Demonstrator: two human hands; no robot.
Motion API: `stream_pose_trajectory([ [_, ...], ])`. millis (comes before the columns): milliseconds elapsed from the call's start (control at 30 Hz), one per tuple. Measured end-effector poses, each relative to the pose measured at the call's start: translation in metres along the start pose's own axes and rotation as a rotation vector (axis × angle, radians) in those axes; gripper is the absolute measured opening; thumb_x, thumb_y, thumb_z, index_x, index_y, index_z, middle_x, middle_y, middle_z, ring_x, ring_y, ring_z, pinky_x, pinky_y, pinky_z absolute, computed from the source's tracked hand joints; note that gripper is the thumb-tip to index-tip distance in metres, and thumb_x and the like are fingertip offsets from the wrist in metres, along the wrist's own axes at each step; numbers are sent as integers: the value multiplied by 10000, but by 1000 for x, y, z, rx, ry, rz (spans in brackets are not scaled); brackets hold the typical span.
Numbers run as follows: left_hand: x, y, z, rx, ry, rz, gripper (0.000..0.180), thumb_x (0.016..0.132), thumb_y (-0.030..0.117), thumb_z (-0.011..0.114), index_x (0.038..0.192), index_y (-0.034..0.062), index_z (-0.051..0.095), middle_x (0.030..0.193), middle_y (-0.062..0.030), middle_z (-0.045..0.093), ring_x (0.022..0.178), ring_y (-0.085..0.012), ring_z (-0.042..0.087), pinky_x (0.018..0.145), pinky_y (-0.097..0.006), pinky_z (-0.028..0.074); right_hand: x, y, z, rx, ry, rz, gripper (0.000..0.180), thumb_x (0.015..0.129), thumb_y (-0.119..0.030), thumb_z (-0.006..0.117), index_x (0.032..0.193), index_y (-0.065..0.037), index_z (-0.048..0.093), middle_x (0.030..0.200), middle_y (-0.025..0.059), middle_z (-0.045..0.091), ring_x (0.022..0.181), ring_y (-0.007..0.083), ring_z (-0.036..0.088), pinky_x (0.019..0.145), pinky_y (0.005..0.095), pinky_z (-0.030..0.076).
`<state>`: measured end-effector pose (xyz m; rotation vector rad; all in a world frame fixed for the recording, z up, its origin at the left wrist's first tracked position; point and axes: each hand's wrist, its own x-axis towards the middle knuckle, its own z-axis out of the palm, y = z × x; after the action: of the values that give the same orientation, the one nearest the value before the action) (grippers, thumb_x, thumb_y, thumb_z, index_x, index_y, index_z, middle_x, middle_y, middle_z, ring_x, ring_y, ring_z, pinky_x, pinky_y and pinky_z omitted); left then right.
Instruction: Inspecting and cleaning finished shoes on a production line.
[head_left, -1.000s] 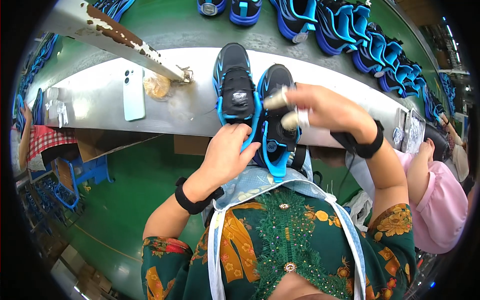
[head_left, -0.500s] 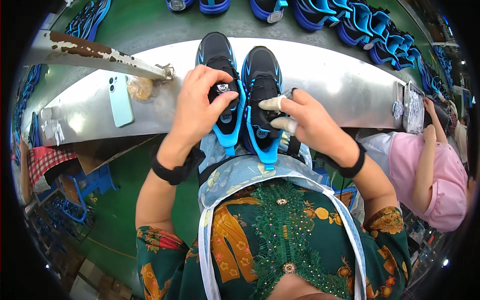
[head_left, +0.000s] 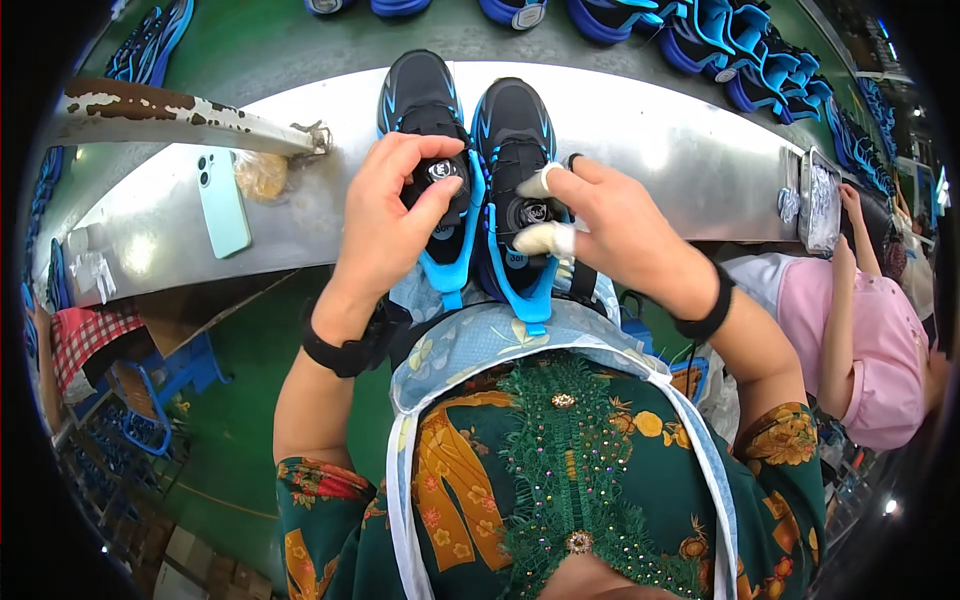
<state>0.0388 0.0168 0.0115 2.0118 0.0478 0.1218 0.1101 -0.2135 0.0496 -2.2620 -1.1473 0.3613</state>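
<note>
**Two black-and-blue shoes gripped at the dials on a steel bench**

A pair of black shoes with bright blue trim is seen standing side by side, touching, at the near edge of a grey metal bench, toes pointing away from the person and blue heel tabs hanging over the edge toward the apron. The left shoe is gripped by the left hand: its thumb and fingers are closed around the round dial on the tongue, so the dial is pinched between them. The right shoe is held by the right hand, whose fingers (two of them wrapped in pale tape) are pinched together around that shoe's own dial, one above it and one below. A black band is worn on each wrist.

A pale green phone is laid flat on the bench, well to the left of the shoes, and just beside it a small tangle of brownish material is seen under a rusty white bar. Further black-and-blue shoes are lined up on a green surface beyond the bench. At the right, a person in a pink top is partly shown, with a hand raised near a tray at the bench end.
</note>
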Motion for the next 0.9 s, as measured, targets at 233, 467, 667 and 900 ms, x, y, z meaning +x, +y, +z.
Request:
stream_pose_trajectory([
  [233,6,9,-3,104,27,61,286,785,88,686,1068,55,669,937,-25,597,840,-152,540,707,-256,408,0,2,10,-169,15,37,487,734,-320,804,1161,-132,664,813,134,548,767,309,574,639,374,462],
  [467,3,7,-7,10,-64,-62,259,783,89,692,1041,76,680,917,-23,582,813,-148,534,712,-267,410,-4,0,11,-160,-3,53,458,750,-320,791,1146,-122,670,806,137,547,778,322,562,670,382,462],
  [667,2,8,-3,9,-11,15,259,770,120,720,1022,76,681,916,-16,584,804,-143,522,704,-260,397,-11,1,12,-7,78,-23,376,744,-342,775,965,-71,634,717,76,541,730,295,563,676,412,430],
  [900,-1,10,0,21,-30,-45,265,766,127,729,1020,71,677,937,-16,598,833,-140,544,713,-262,398,-12,2,8,-148,147,-105,371,726,-356,778,914,-74,628,691,57,533,677,258,538,732,371,402],
])
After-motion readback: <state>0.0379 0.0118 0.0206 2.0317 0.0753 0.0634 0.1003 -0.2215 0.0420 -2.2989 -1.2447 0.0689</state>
